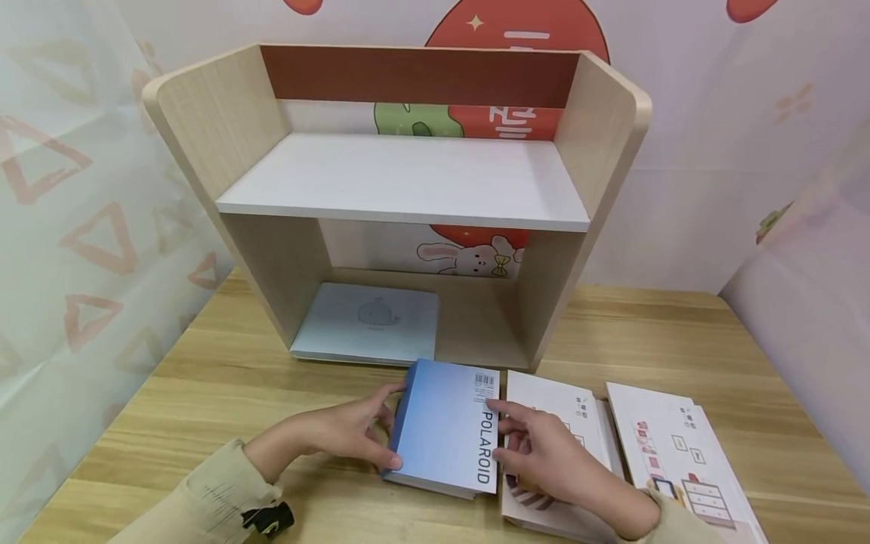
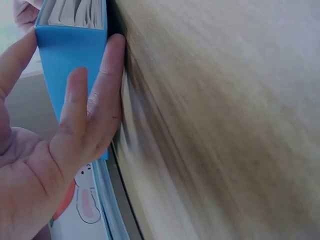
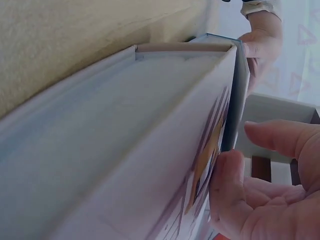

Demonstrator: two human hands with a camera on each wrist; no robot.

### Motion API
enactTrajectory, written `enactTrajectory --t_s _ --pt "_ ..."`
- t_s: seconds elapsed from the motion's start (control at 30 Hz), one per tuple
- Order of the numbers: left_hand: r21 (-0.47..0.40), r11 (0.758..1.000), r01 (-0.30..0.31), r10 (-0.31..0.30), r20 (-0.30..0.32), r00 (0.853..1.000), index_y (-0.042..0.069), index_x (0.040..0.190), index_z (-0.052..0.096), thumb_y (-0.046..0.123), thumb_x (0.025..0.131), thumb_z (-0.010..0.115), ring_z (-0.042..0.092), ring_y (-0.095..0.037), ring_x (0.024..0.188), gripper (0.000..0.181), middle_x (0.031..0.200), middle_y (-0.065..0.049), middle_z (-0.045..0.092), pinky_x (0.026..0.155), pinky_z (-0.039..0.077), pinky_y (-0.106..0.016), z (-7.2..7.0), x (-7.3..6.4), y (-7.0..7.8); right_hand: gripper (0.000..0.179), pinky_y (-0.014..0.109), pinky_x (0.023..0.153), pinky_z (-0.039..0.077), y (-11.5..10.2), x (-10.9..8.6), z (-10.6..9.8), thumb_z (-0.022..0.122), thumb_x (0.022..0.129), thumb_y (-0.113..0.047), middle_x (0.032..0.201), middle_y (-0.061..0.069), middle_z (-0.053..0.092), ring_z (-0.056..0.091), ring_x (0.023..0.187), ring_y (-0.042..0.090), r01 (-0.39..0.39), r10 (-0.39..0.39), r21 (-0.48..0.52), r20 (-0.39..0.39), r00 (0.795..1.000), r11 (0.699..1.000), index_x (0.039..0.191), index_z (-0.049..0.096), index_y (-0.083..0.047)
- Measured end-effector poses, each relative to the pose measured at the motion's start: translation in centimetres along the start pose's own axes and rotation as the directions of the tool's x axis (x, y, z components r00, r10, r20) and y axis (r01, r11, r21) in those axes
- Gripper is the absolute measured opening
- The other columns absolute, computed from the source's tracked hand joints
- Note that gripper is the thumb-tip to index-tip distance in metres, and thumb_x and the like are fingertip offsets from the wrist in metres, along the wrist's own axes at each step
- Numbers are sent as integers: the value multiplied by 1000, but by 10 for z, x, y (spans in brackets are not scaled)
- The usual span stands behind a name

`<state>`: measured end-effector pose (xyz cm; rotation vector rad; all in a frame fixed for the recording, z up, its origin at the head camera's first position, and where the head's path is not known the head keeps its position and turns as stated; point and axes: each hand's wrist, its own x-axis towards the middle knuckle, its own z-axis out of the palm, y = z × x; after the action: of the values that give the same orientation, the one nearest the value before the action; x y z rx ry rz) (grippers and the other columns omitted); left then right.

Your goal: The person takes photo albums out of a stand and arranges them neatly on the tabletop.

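A blue photo album (image 1: 445, 427) with "POLAROID" lettering lies flat on the table, spine to the left. My left hand (image 1: 350, 431) holds it from the spine side, thumb at the near corner. In the left wrist view, the fingers (image 2: 105, 85) lie along the blue spine. My right hand (image 1: 547, 453) reaches over a white album (image 1: 553, 400) beside it. Its index finger touches the blue cover near the barcode. The thumb is close to the right edge, and the other fingers bend under the hand. In the right wrist view, a white album (image 3: 150, 130) fills the foreground.
Behind stands a wooden shelf unit (image 1: 404, 181) with a white middle board. A pale whale-print album (image 1: 370, 325) lies on its lower level, at the left. Another white illustrated album (image 1: 686, 453) lies on the table (image 1: 646, 332) at the far right.
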<state>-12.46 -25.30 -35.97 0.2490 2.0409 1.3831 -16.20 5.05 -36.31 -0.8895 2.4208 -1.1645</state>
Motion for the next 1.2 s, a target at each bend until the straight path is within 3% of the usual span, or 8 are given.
enactTrajectory --t_s 0.23,0.47,0.83,1.2 --pt "52 998 32 -31 -27 999 9 147 -2 23 77 76 64 -20 78 106 108 -16 50 68 52 -29 3 -2 7 36 18 63 49 1 0 0 68 77 -1 88 1 54 52 74 4 83 -85 -42 -53 995 996 112 60 -4" --pt "146 987 72 -66 -43 997 4 148 3 25 76 76 65 -23 64 104 91 -11 57 61 52 -30 7 -3 12 35 20 63 49 1 2 -1 68 80 -4 92 2 58 51 74 3 83 -83 14 17 996 996 114 60 -5" --pt "210 975 76 -63 -69 996 3 146 12 25 76 76 65 -21 64 97 95 -9 55 58 49 -27 11 -1 16 32 20 64 48 0 4 -5 66 84 -12 93 3 59 52 73 4 80 -84 50 65 994 996 115 60 -7" --pt "307 947 91 -66 -90 994 -4 142 19 30 76 76 55 -9 59 93 89 -2 57 54 43 -22 26 -4 23 28 20 64 47 -1 7 -7 65 85 -17 93 2 59 51 73 5 91 -95 46 104 990 995 112 61 -8"
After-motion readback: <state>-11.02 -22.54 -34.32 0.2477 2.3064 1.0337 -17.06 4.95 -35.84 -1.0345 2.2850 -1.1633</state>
